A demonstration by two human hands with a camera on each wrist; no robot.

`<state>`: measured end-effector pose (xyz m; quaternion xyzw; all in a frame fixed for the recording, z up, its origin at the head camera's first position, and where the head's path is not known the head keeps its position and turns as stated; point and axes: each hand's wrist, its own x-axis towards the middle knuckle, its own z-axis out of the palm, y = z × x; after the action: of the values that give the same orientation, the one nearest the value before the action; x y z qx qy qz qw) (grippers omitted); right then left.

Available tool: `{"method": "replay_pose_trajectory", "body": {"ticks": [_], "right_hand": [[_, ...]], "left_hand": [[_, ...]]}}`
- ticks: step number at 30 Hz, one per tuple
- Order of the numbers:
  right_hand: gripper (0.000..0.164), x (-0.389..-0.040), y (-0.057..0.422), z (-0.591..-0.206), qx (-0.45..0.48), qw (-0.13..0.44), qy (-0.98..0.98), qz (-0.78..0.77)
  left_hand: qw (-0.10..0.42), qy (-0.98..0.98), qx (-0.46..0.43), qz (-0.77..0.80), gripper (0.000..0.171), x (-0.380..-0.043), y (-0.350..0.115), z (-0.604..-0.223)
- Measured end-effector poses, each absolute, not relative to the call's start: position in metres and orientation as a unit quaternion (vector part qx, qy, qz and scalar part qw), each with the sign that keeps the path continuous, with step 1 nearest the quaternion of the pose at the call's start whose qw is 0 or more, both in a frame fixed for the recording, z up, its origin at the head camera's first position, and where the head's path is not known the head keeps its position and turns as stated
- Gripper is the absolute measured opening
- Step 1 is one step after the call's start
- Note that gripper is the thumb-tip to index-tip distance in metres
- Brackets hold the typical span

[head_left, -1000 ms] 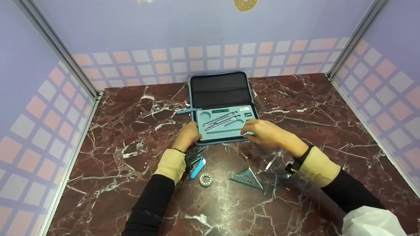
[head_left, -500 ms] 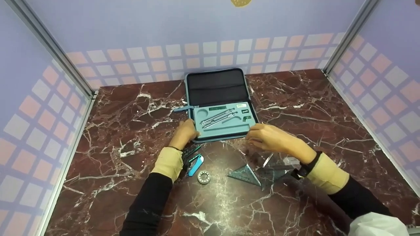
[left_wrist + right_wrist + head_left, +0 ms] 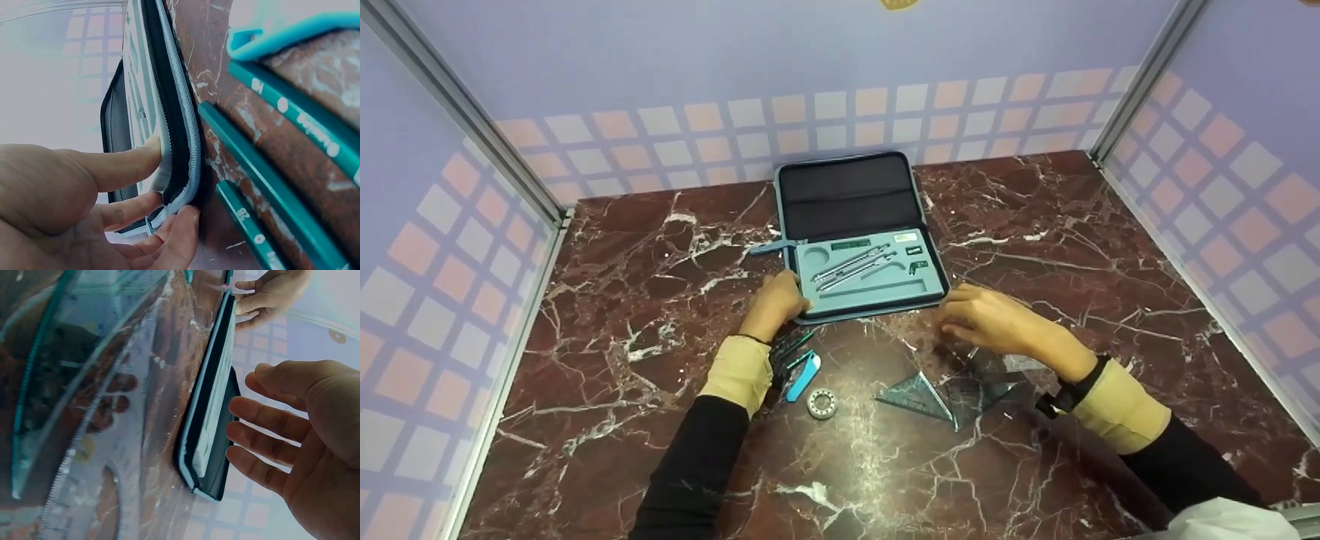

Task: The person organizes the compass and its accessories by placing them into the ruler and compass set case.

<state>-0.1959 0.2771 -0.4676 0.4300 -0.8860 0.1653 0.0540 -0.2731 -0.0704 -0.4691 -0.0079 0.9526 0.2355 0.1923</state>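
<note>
A light blue zip case (image 3: pixel 934 301) lies open at the back of the table, its black-lined lid (image 3: pixel 847 195) leaning up. Two silver compass-like drawing tools (image 3: pixel 853 268) rest in its moulded tray (image 3: pixel 885 298), among bare hollows and small green and black pieces. My left hand (image 3: pixel 775 304) grips the case's front left corner; in the left wrist view the thumb (image 3: pixel 126 166) presses the tray edge while fingers curl at the zip side. Beside the front right corner hovers my right hand (image 3: pixel 986 319), fingers loosely bent and holding nothing, as the right wrist view shows.
Green pencils (image 3: pixel 264 169) lie near my left wrist, with a blue-and-white piece (image 3: pixel 803 377) and a round ring-like item (image 3: pixel 822 403). Dark see-through set squares (image 3: pixel 919 396) and a clear ruler-like piece (image 3: pixel 132 439) lie under my right arm. Walls stand behind and at both sides.
My right hand has drawn back from the tray's front right to beside the case, and a small green piece there now shows. The left hand stays at the corner. The view has shifted slightly.
</note>
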Motion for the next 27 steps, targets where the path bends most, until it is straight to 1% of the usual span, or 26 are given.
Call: {"method": "replay_pose_trajectory", "body": {"ticks": [5,12,14,21,27], "right_hand": [[0.023,-0.197,0.281,-0.475,0.389,0.043,-0.907,0.157],[0.049,-0.199,0.284,-0.49,0.343,-0.007,-0.928,0.147],[0.054,-0.198,0.284,-0.493,0.337,-0.02,-0.93,0.145],[0.056,-0.197,0.283,-0.497,0.325,-0.041,-0.934,0.142],[0.057,-0.199,0.282,-0.497,0.318,-0.039,-0.937,0.141]], "left_hand": [[0.198,0.954,-0.014,0.226,0.062,-0.274,-0.07,-0.469],[0.185,0.959,-0.008,0.217,0.061,-0.272,-0.069,-0.471],[0.183,0.959,-0.005,0.217,0.06,-0.271,-0.069,-0.471],[0.18,0.959,0.011,0.22,0.06,-0.267,-0.071,-0.473],[0.168,0.954,0.036,0.245,0.06,-0.264,-0.079,-0.472]]}}
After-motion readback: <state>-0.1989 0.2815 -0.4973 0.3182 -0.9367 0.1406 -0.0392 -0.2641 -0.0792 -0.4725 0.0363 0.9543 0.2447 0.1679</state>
